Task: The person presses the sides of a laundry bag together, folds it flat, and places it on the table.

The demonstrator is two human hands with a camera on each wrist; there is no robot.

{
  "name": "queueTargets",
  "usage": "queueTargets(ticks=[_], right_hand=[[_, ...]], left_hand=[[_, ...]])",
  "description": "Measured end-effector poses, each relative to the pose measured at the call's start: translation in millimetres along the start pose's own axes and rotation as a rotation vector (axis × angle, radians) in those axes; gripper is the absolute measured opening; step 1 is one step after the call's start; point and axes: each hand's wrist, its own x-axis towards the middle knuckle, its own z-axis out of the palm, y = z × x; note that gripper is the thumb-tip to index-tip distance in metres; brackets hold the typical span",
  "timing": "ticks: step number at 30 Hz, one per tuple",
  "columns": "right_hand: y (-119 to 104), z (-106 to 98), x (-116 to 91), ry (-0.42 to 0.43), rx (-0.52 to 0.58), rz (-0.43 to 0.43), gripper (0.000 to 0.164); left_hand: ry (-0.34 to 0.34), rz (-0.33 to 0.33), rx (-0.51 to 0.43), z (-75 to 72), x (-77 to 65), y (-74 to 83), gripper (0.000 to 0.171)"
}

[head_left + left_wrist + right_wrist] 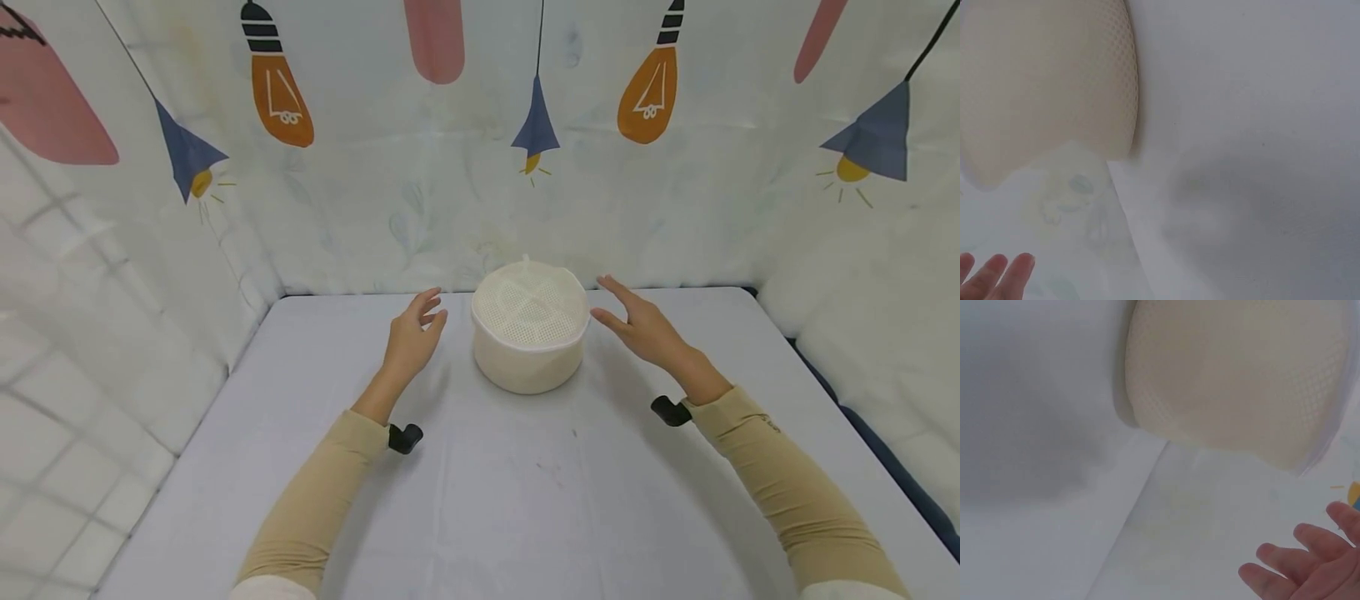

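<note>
A cream, drum-shaped mesh laundry bag (pixel 529 358) stands upright near the back of the table, its round mesh top facing up and edged by a pale rim. To its left is my left hand (pixel 414 335), held above the table with fingers loosely bent and a gap between it and the bag. My right hand (pixel 643 330) is spread on the other side, thumb and fingers pointing toward the bag's rim. Both hands hold nothing. Each wrist view has the bag's mesh side (pixel 1054 81) large at the top, with several fingertips (pixel 1272 553) low in the corner.
A white cloth covers the table (pixel 495 500). Behind it hangs a pale curtain (pixel 345 208) printed with bulbs and lamps, close to the bag's back. More pale fabric (pixel 862 275) closes off the right side, and a grid-marked sheet (pixel 67 417) the left.
</note>
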Motion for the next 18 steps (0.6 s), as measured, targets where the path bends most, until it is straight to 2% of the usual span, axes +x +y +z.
queueTargets(ticks=[3, 6, 10, 18], right_hand=[[-1.6, 0.5, 1.0, 0.004, 0.020, 0.008, 0.070], [-2.9, 1.0, 1.4, 0.014, 0.048, 0.006, 0.066], [-5.2, 1.7, 1.1, 0.037, 0.093, 0.000, 0.060], [-9.9, 3.5, 4.8, 0.101, 0.185, 0.030, 0.054]], left_hand=[[-0.001, -0.006, -0.016, 0.5, 0.7, 1.3, 0.045], [-0.015, -0.018, -0.093, 0.9, 2.0, 2.0, 0.044], [-0.046, -0.063, -0.235, 1.8, 4.2, 3.7, 0.041], [-0.087, -0.154, -0.354, 4.2, 11.7, 7.4, 0.038]])
